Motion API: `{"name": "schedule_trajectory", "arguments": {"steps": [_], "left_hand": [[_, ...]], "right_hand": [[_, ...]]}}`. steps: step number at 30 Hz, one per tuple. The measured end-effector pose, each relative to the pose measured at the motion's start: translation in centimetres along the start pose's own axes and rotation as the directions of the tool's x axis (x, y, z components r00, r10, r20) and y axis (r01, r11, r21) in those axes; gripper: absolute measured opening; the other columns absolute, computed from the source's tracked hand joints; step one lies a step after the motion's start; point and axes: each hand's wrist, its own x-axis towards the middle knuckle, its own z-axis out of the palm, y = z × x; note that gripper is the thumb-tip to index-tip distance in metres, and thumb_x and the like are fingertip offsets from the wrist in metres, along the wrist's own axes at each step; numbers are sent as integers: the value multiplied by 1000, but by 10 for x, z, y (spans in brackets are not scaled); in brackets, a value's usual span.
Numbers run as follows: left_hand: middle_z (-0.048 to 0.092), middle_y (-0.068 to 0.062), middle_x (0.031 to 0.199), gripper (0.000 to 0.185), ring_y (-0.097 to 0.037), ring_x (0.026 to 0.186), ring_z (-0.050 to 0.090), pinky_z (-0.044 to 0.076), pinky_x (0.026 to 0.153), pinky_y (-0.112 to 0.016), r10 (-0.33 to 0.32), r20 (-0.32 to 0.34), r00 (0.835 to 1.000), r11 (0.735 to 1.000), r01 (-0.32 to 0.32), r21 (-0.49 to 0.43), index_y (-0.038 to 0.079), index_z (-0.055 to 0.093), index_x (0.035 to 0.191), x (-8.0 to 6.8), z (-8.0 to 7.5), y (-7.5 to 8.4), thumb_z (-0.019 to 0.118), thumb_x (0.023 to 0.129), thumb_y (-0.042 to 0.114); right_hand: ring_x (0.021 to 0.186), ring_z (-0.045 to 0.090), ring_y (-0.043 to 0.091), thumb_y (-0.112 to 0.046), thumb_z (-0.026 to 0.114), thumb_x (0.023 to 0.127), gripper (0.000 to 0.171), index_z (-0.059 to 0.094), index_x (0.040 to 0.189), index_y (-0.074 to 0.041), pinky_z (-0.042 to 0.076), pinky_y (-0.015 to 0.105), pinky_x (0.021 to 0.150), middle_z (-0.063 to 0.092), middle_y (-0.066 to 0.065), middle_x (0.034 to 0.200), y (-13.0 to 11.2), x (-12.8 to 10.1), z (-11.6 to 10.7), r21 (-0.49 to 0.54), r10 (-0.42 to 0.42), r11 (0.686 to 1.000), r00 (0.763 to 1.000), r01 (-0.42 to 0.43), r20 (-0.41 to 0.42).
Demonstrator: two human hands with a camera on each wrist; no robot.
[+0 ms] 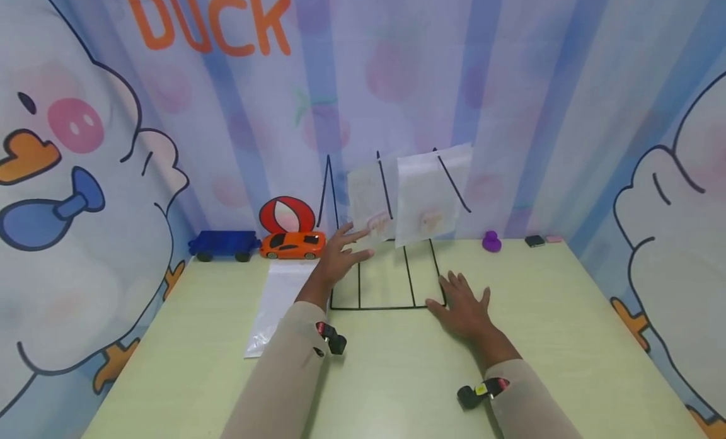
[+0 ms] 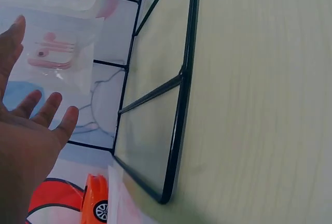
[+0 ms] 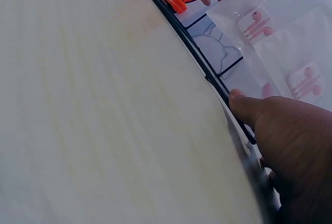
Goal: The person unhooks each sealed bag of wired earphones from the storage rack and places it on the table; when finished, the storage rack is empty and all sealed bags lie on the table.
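A black wire display rack [image 1: 379,308] stands on the table, with upright prongs at its back. Two clear plastic bags hang from it, a left bag [image 1: 361,190] and a right bag [image 1: 416,203]. Pink earphones [image 2: 51,53] show inside the left bag in the left wrist view. My left hand [image 1: 339,255] is beside the left bag, its fingers spread and holding nothing. Low at the rack's front right corner, my right hand [image 1: 466,310] rests with fingers extended. Its thumb [image 3: 246,105] lies against the front bar in the right wrist view.
Another plastic bag [image 1: 278,294] lies flat left of the rack. Behind it stand an orange toy car [image 1: 293,245] and a blue toy wagon [image 1: 224,245]. A purple duck toy [image 1: 491,241] and a small black item [image 1: 534,241] sit at the back right. Printed curtains border the table.
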Motion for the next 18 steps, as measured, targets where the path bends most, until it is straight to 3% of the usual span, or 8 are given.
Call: {"name": "schedule_trajectory", "arguments": {"steps": [8, 12, 18], "left_hand": [[11, -11, 186, 60, -42, 172, 12, 26, 134, -66, -71, 13, 997, 997, 71, 11, 39, 60, 156, 12, 17, 3, 81, 100, 37], [18, -11, 185, 62, -42, 171, 15, 23, 132, -71, -67, 4, 998, 996, 67, 56, 44, 56, 158, 15, 21, 2, 79, 101, 40], [27, -13, 182, 62, -41, 169, 24, 31, 131, -67, -16, -7, 1000, 997, 16, 72, 39, 56, 160, 12, 23, -2, 78, 102, 36]], "right_hand": [[170, 10, 47, -58, 52, 110, 82, 32, 172, -7, -14, 86, 122, 20, 21, 182, 2, 0, 0, -12, 3, 1000, 1000, -3, 5], [170, 9, 46, -58, 51, 111, 82, 32, 172, -7, -14, 86, 122, 19, 21, 182, 2, 1, 0, -8, 0, 1000, 1000, 0, 10], [171, 8, 45, -59, 49, 111, 82, 30, 172, -8, -14, 85, 123, 19, 20, 182, 5, 1, 2, -19, 6, 1000, 1000, -6, 11]]}}
